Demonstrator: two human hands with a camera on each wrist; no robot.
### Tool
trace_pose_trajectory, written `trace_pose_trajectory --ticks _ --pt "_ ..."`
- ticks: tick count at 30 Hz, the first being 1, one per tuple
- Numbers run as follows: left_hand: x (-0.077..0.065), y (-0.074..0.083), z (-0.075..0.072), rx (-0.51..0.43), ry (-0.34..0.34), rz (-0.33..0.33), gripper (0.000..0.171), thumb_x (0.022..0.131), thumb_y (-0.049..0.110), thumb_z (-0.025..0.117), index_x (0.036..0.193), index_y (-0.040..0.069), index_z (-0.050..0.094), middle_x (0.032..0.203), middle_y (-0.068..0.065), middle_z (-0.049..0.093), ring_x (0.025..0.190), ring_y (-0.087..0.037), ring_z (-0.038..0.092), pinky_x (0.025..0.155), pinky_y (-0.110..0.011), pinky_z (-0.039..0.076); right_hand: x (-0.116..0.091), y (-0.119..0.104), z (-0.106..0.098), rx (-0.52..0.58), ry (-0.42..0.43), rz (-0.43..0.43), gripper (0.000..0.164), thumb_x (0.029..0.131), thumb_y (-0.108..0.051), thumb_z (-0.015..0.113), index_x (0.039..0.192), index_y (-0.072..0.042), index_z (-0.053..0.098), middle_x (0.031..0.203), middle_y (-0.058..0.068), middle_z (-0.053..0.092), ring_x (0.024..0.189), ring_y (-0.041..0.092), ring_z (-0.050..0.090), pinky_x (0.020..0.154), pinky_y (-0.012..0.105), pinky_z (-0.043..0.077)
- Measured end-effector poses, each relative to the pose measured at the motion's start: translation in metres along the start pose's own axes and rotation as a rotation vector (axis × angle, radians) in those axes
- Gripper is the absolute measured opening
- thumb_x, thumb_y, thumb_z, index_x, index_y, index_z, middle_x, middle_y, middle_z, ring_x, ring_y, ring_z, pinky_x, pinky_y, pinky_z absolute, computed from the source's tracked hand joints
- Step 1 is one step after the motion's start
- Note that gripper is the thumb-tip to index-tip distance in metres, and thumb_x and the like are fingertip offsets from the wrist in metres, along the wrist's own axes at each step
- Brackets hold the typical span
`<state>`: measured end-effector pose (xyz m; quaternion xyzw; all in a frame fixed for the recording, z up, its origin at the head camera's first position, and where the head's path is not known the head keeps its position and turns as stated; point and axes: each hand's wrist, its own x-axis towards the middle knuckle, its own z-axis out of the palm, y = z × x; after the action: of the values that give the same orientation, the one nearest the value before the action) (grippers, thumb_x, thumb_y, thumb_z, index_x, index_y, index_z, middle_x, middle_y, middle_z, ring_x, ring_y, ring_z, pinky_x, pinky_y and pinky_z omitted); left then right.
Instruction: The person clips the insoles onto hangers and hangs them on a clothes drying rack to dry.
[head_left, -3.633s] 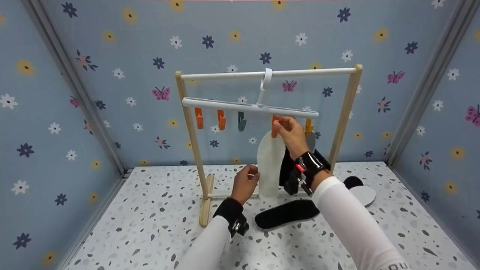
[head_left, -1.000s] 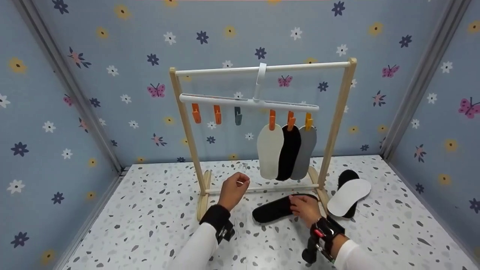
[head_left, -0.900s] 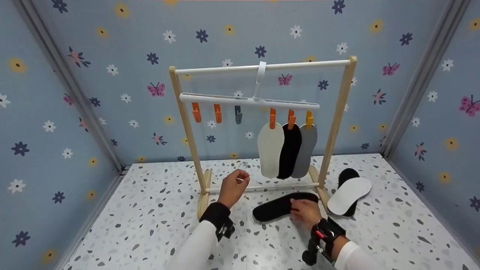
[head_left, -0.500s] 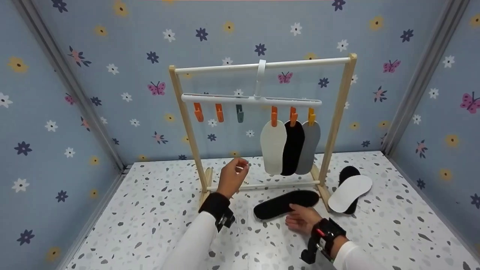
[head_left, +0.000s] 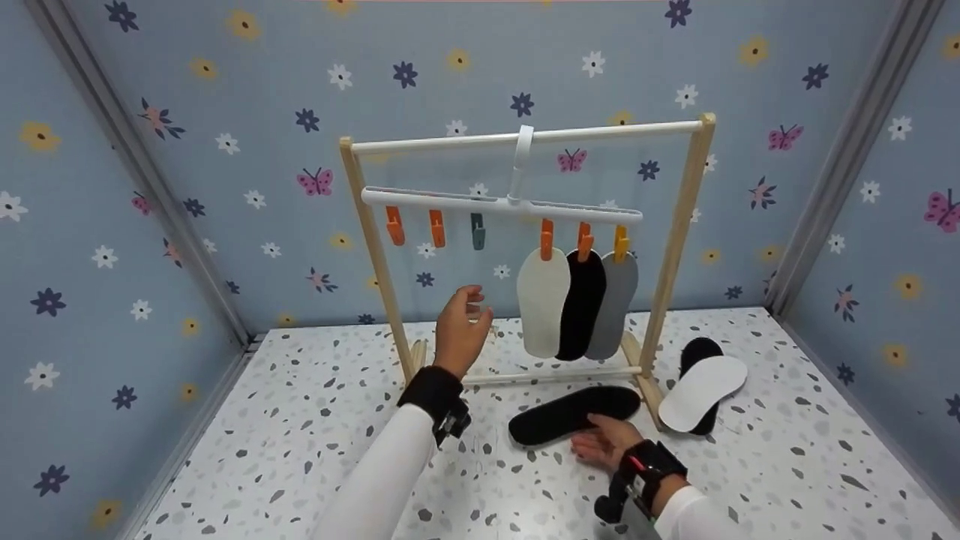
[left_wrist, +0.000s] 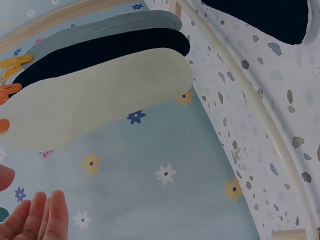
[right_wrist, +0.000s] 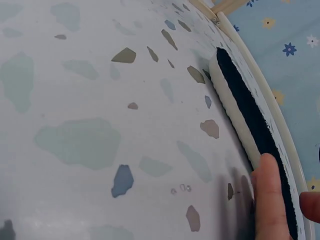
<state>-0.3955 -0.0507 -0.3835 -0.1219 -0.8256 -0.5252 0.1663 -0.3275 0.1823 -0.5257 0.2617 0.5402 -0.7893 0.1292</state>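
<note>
A black insole (head_left: 547, 421) lies on the speckled tabletop in front of the rack. My right hand (head_left: 609, 441) is at its near edge, with straight fingers; in the right wrist view a finger (right_wrist: 271, 200) overlaps the insole (right_wrist: 245, 107), and the thumb stands apart. Raised below the hanger, my left hand (head_left: 463, 330) has loosely bent fingers and holds nothing. A cream insole (head_left: 544, 304), a black one (head_left: 582, 307) and a grey one (head_left: 613, 307) hang from two orange clothespins (head_left: 547, 240) and a yellow clothespin (head_left: 621, 243). Left of them hang two free orange clothespins (head_left: 437, 229) and a green clothespin (head_left: 478, 231).
The white hanger (head_left: 450, 200) tilts down to the right from the wooden rack's top bar (head_left: 615, 133). A white insole (head_left: 703, 393) lies across another black insole (head_left: 699, 351) at the right. A low crossbar (head_left: 525, 377) runs behind the lying insole.
My right hand has come down from the orange clothespin holding the cream insole to the black insole on the table. My left hand has risen toward the hanger, its fingers opening.
</note>
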Motion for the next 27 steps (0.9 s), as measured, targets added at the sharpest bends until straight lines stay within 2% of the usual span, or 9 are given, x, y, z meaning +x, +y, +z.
trace_pose_trajectory --ticks 4,8,13,18,22,27 --pt "0.003 0.006 -0.002 -0.001 0.009 -0.035 0.045 0.093 0.016 0.058 0.135 0.005 0.047 0.131 -0.012 0.053 0.119 -0.029 0.052 0.095 -0.04 0.047 0.003 0.002 0.001 -0.022 0.036 -0.038 0.034 0.095 -0.012 0.05 0.116 0.015 0.049 0.066 0.012 0.065 0.061 0.018 0.067 0.062 0.028 0.057" --pt "0.008 0.013 -0.005 -0.037 0.013 -0.052 0.051 0.093 0.016 0.057 0.141 0.007 0.04 0.14 -0.012 0.046 0.126 -0.028 0.046 0.097 -0.04 0.045 0.003 0.006 0.002 -0.029 0.035 -0.08 0.022 0.093 -0.005 0.05 0.105 0.013 0.054 0.059 0.009 0.064 0.054 0.014 0.065 0.053 0.022 0.054" --pt "0.014 0.02 -0.005 -0.074 0.015 -0.053 0.059 0.094 0.016 0.055 0.146 0.005 0.029 0.149 -0.013 0.034 0.134 -0.03 0.038 0.104 -0.043 0.039 0.003 0.009 0.003 -0.058 0.067 -0.104 0.019 0.093 -0.003 0.049 0.1 0.013 0.057 0.057 0.006 0.064 0.05 0.011 0.063 0.05 0.021 0.053" --pt "0.02 0.026 -0.004 -0.1 0.032 -0.103 0.062 0.094 0.019 0.054 0.148 0.007 0.026 0.152 -0.01 0.03 0.138 -0.029 0.032 0.109 -0.045 0.033 0.001 0.012 0.008 -0.064 0.081 -0.148 0.021 0.093 -0.01 0.05 0.089 0.009 0.058 0.062 0.007 0.064 0.054 0.012 0.065 0.053 0.025 0.055" --pt "0.026 0.033 -0.003 -0.192 0.038 -0.184 0.065 0.093 0.02 0.053 0.15 0.011 0.023 0.154 -0.007 0.027 0.141 -0.025 0.027 0.112 -0.044 0.03 -0.001 0.013 0.014 -0.002 0.109 -0.2 0.019 0.09 -0.01 0.05 0.08 0.005 0.054 0.063 0.007 0.06 0.056 0.016 0.065 0.055 0.029 0.056" --pt "0.035 0.041 -0.002 -0.37 0.069 -0.282 0.065 0.094 0.021 0.052 0.15 0.014 0.022 0.156 -0.004 0.024 0.144 -0.02 0.021 0.114 -0.042 0.026 -0.004 0.015 0.015 0.066 0.157 -0.218 0.013 0.089 -0.008 0.052 0.092 0.004 0.05 0.067 0.006 0.056 0.057 0.016 0.061 0.057 0.031 0.057"
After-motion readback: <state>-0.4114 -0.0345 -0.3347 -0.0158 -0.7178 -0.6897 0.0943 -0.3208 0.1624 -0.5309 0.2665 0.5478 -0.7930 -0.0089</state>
